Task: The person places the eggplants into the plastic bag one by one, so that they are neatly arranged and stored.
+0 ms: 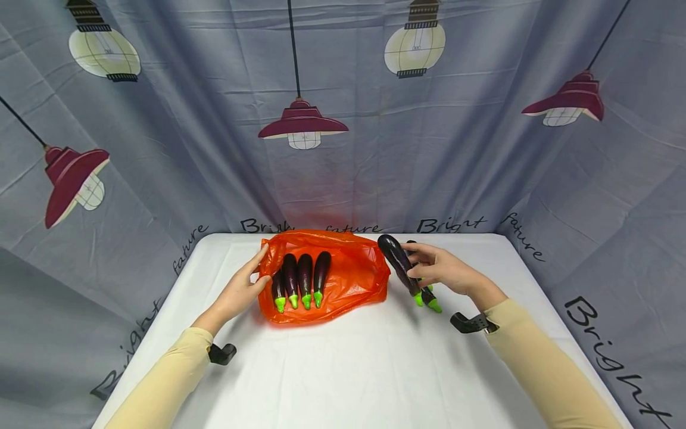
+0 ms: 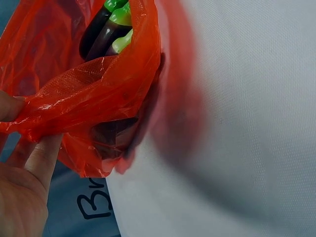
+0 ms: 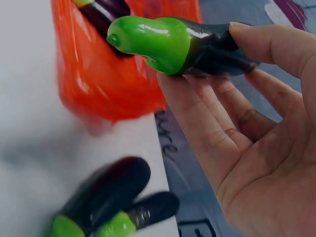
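An orange-red plastic bag (image 1: 358,274) lies with its mouth spread open on the white table. Several dark purple eggplants (image 1: 305,277) with green stems rest inside it, side by side. At the bag's left side my left hand (image 1: 241,292) pinches the rim between thumb and fingers; the left wrist view shows the gathered plastic (image 2: 34,116). My right hand (image 1: 447,269) holds another eggplant (image 1: 393,255) above the table, just right of the bag. Thumb and fingertips grip its dark body, and its green end (image 3: 158,42) faces the right wrist camera.
Two more eggplants (image 3: 108,190) lie on the table below my right hand, partly hidden by it in the head view. The white table (image 1: 343,375) reaches back to a grey-blue curtain (image 1: 332,185) printed with lamps and lettering.
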Tool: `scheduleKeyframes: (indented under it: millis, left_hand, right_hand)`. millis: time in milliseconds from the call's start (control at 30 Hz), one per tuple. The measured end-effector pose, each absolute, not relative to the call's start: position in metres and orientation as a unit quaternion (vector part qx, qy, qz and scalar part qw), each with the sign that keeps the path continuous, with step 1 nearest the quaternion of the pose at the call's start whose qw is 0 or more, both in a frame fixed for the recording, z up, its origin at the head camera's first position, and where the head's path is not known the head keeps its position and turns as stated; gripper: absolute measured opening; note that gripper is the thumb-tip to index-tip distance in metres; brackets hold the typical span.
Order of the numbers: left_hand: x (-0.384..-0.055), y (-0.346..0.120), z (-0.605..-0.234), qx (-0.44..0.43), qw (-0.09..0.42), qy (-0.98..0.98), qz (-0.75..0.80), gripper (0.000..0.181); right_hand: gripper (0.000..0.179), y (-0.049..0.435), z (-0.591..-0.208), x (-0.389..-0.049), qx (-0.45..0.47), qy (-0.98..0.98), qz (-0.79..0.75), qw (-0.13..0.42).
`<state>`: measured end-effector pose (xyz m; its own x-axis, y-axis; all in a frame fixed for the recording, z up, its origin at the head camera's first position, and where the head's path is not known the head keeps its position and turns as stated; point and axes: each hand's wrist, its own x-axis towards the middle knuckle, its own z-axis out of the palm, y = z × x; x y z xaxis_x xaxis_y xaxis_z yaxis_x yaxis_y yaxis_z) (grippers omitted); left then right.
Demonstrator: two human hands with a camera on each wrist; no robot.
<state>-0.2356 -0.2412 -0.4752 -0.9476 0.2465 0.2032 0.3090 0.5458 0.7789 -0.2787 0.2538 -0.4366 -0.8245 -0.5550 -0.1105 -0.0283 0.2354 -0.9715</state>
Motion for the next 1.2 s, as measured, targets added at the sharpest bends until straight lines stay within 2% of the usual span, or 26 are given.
scheduleKeyframes:
  millis: [233,733,1200]
  left_hand:
    - [-0.236,-0.241,-0.475,-0.159,0.033,-0.878,-0.451,0.079]
    - [-0.237,-0.242,-0.475,-0.157,0.033,-0.879,-0.449,0.079]
    - [-0.236,-0.242,-0.474,-0.154,0.034,-0.882,-0.445,0.079]
  right_hand:
    - [0.072,0.230,-0.441,-0.278,-0.216,0.726,-0.599,0.261]
    - [0.070,0.177,-0.463,-0.279,-0.193,0.722,-0.595,0.294]
    - [0.069,0.133,-0.485,-0.281,-0.125,0.735,-0.605,0.280]
